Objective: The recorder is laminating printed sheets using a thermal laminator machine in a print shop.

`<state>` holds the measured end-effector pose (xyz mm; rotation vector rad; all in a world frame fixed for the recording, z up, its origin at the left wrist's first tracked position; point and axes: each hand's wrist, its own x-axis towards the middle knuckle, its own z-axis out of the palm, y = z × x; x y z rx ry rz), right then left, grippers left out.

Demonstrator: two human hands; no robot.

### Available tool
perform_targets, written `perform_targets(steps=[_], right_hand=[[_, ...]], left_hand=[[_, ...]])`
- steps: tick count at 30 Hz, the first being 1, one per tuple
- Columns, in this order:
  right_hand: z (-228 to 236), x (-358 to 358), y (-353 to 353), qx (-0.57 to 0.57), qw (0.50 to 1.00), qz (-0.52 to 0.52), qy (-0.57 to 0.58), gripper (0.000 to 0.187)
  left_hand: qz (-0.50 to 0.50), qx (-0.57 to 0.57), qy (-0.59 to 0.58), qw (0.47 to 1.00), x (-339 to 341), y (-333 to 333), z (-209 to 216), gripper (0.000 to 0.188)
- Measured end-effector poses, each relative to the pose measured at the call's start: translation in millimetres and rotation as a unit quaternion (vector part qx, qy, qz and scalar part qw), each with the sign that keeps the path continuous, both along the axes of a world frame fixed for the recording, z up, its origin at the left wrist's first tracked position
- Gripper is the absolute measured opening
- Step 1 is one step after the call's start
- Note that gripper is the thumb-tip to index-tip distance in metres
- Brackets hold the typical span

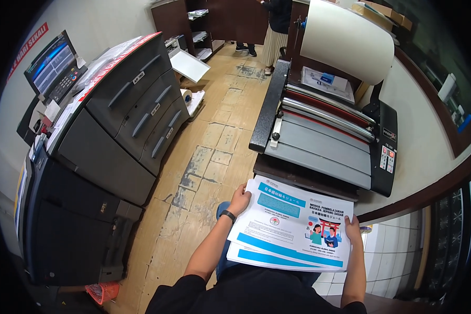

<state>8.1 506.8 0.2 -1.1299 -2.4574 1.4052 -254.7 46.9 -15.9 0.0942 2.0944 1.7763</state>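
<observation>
A stack of printed cover sheets (277, 225), white with blue bands and a cartoon of two figures before a red gate, lies across my lap. My left hand (240, 200) grips its upper left edge, fingers closed round the paper. At the right edge my right hand (352, 229) holds the same stack, thumb on top. The lower sheets stick out unevenly toward me at the bottom left. Just beyond the stack stands a roll laminator (319, 141) with metal rollers and a grey feed table; neither hand touches it.
On the left stands a large dark grey printer (104, 157) with drawers and a tilted screen (55, 65). A big white film roll (345, 42) hangs above the laminator. Far back, a person (277, 36) stands by dark cabinets (235, 21). An orange basket (102, 292) sits at lower left.
</observation>
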Motion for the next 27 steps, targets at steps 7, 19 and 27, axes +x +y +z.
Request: perform_targets(steps=[7,19,27], right_hand=[[17.7,-1.9,5.2,-0.006,0.994,0.109,0.014,0.056],[56.1,-1.2,9.2,-0.05,0.98,0.156,-0.114,0.083],[40.9,-5.2,-2.1,-0.055,0.978,0.186,-0.071,0.084]], left_hand=[[-0.16,0.038,0.022,0.986,9.1,-14.2,26.8,0.081],[-0.071,0.034,-0.013,0.997,12.1,-16.7,5.1,0.052],[-0.07,0.02,-0.042,0.996,27.3,-10.7,27.6,0.058]])
